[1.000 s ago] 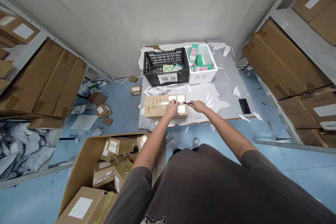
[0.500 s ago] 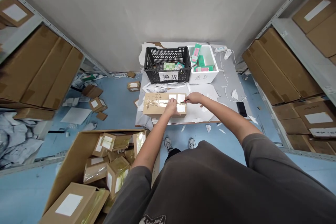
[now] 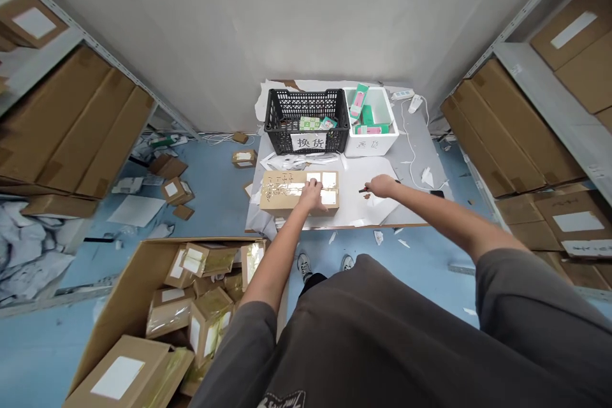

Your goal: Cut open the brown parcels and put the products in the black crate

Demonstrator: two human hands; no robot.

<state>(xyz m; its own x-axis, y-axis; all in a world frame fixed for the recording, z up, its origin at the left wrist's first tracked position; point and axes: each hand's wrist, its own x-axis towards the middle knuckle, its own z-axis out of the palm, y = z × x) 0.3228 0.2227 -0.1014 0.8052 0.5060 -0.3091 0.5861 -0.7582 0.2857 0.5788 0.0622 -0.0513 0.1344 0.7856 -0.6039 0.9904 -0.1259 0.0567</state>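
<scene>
A long taped cardboard box, with handwriting and white labels on top, lies on the front part of the table. My left hand presses on its top near the labels, fingers apart and thumb spread. To the right of the box, my right hand is closed round a slim dark tool that looks like a utility knife. Its tip points left, apart from the box, above white paper. The clear tape along the box top looks shiny and wrinkled; I cannot tell whether it is cut.
Behind the box stand a black plastic crate and a white foam box with green-pink packages. A large carton of parcels is at my left. Shelves of cardboard boxes flank both sides. A phone lies at the table's right edge.
My right hand has moved right with the utility knife, away from the box's right end. My left hand stays on the box.
</scene>
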